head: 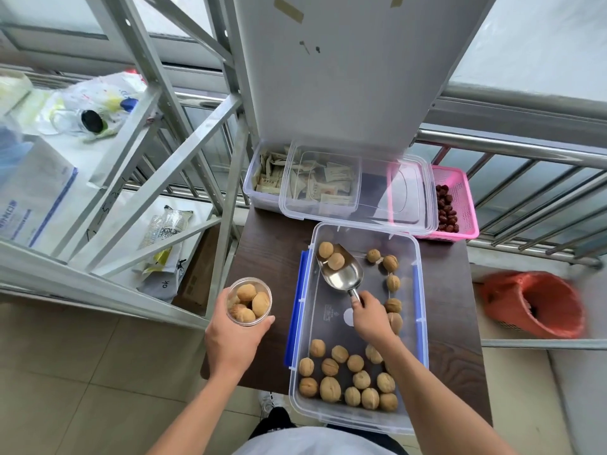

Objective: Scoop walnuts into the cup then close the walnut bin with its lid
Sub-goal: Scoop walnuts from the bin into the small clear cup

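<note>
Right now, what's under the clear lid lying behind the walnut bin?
The clear plastic lid rests across a clear box of cream sachets and a pink mesh basket of red dates. Sachets show through it; the basket's covered left part isn't legible.

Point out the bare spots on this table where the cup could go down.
Bare tabletop lies left of the walnut bin, in front of the packet bin, beyond the cup. A narrower strip runs along the bin's right. The back is crowded by the lid and pink basket.

bin (418, 290) middle bare, walnuts (348, 379) crowd near end
</note>
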